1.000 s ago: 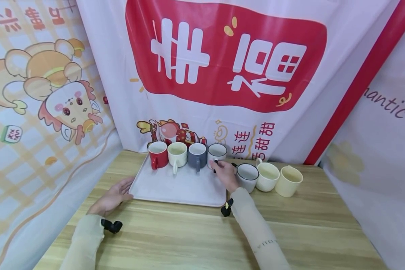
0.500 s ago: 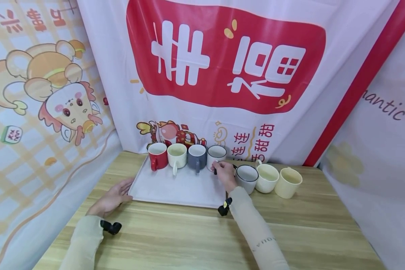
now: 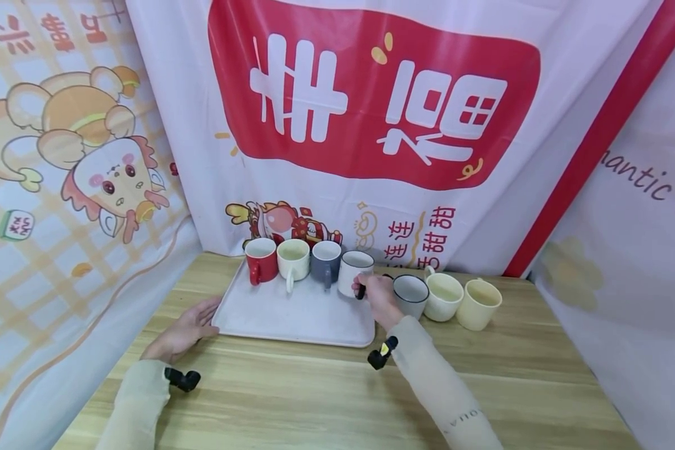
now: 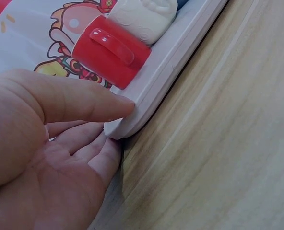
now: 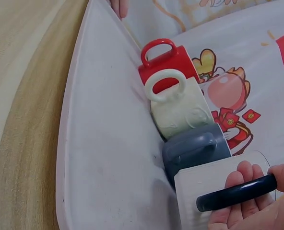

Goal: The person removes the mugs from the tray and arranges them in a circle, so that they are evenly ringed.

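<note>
At the far right of the white tray (image 3: 292,315), a white mug with a dark rim (image 3: 347,275) is held upright by its black handle (image 5: 238,192); whether its base is touching the tray cannot be told. Seven mugs are counted in all. Four are seen at the tray's far side: from left to right, one red mug (image 3: 262,267), one cream mug (image 3: 294,265), one blue-grey mug (image 3: 323,269) and the held one. Three are set on the wooden table (image 3: 292,394) to the right of the tray: one dark-rimmed grey-white mug (image 3: 410,301), one rounded cream mug (image 3: 443,304) and one pale yellow mug (image 3: 477,310).

By the right hand (image 3: 379,297) the black handle is pinched, with the thumb laid on it and the fingers curled behind. The left hand (image 3: 187,328) is held half spread, its fingers nearly straight, and the tray's near left corner is touched by thumb and fingers.

The dark-rimmed grey-white mug is partly covered by the right hand. In the left wrist view the blue-grey mug is almost wholly cut off, and in the right wrist view the right hand is cropped. The table is bordered by printed cloth (image 3: 484,225).
</note>
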